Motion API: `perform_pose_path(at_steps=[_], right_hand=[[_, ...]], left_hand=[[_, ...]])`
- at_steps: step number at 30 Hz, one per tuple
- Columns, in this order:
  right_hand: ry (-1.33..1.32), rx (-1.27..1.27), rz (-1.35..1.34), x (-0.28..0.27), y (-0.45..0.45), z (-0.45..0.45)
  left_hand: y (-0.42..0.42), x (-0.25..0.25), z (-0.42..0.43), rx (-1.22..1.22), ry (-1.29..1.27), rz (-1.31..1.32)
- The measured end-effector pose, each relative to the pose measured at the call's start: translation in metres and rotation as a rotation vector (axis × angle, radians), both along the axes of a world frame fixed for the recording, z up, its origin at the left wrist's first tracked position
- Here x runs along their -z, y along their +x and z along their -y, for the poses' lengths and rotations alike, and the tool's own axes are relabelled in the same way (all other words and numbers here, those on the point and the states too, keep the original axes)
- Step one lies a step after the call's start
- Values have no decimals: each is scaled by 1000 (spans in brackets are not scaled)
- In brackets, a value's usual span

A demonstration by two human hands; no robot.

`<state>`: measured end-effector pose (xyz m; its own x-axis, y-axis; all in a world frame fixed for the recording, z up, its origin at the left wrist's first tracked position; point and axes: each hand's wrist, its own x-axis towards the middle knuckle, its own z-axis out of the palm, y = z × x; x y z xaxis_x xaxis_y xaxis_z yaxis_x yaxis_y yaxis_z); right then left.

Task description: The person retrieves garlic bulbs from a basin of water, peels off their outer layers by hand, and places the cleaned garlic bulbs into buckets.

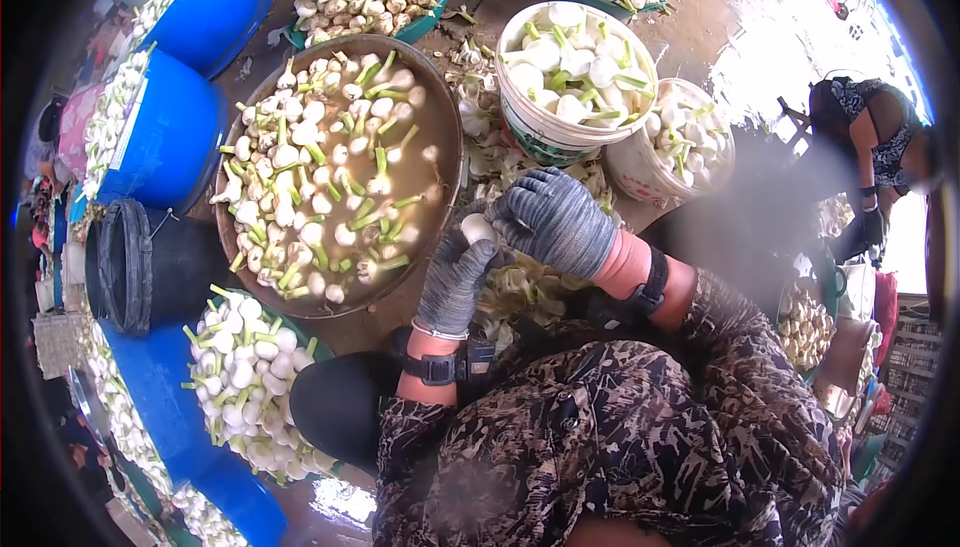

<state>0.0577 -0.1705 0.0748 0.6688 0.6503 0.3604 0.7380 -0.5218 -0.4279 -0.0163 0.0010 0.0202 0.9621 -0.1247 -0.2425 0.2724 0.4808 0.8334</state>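
A white garlic bulb (478, 229) is held in the grey-gloved fingers of my left hand (452, 285). My right hand (556, 221), in the same kind of glove, has its fingers curled closed against the bulb's right side. Part of the bulb is covered by the gloves. Both hands are between a wide round basin (455, 172) of murky water with floating garlic and a white bucket (514, 97) filled with trimmed garlic bulbs. Loose peelings (520, 292) lie on the floor beneath my hands.
A second white bucket (640, 169) of garlic stands right of the first. Left are blue tubs (175, 132), a black bucket (185, 267) and a garlic heap (250, 377). Green basins (440, 9) of garlic sit at the back. Another person (885, 132) bends over at far right.
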Motion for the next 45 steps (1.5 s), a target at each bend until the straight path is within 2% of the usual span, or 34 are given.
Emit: perform_pose_path(at_steps=[1,3,4,6,7,9,10,13,16,18,19,21,22,24,26,28,29,30,31,33,34,36,37,38,40,42,44,45], right_hand=[[0,1,-4,-1,-1,0],[40,75,-176,-4,-2,0],[38,82,-177,-4,-3,2],[46,167,-359,-2,-4,1],[48,164,-361,-4,-4,1],[115,76,-294,-12,-3,7],[147,34,-260,-15,-3,8],[21,57,-175,-16,-9,8],[21,101,-180,-16,-11,4],[27,200,-271,-13,-11,2],[110,193,-291,-3,-9,3],[94,178,-401,12,1,3],[80,156,-506,15,3,4],[101,181,-533,16,-2,7],[88,252,-476,13,-7,5],[56,268,-439,9,-12,1],[24,284,-405,9,-14,0],[23,291,-412,16,-14,-1],[92,281,-561,30,-9,0],[176,192,-903,38,6,7],[180,198,-906,33,3,11],[455,205,-1342,19,2,17],[405,53,-1300,14,2,19],[204,-7,-1260,5,0,20],[127,16,-977,9,-12,16],[74,105,-793,4,-15,15],[56,95,-853,22,-9,19],[-33,38,-696,45,-2,24]], left_hand=[[-1,0,-1,1,0,-4],[-2,1,-2,58,251,158],[-1,1,-2,66,248,158],[-1,-1,-4,93,133,73],[-2,-2,-3,91,135,71],[-1,-4,0,52,-198,-18],[0,-2,-1,49,-200,-17],[5,-3,1,108,-235,-8],[4,-7,0,150,-172,-5],[3,-4,-4,160,186,86],[4,-6,-5,166,183,83],[5,-12,-6,189,473,269],[3,-15,-6,195,470,267],[1,-18,-7,213,677,334],[3,-8,-6,221,652,351],[4,-6,-5,197,405,142],[5,-4,-4,199,405,139],[7,-7,-1,160,620,323],[7,-10,3,119,829,511],[3,-15,8,92,830,482],[2,-16,8,52,840,456],[4,-1,1,16,844,488],[4,5,-2,18,804,479],[5,10,-4,21,761,476],[3,-5,6,-9,541,393],[2,-18,2,114,657,118],[3,-13,8,120,855,296],[5,-7,7,136,880,447]])
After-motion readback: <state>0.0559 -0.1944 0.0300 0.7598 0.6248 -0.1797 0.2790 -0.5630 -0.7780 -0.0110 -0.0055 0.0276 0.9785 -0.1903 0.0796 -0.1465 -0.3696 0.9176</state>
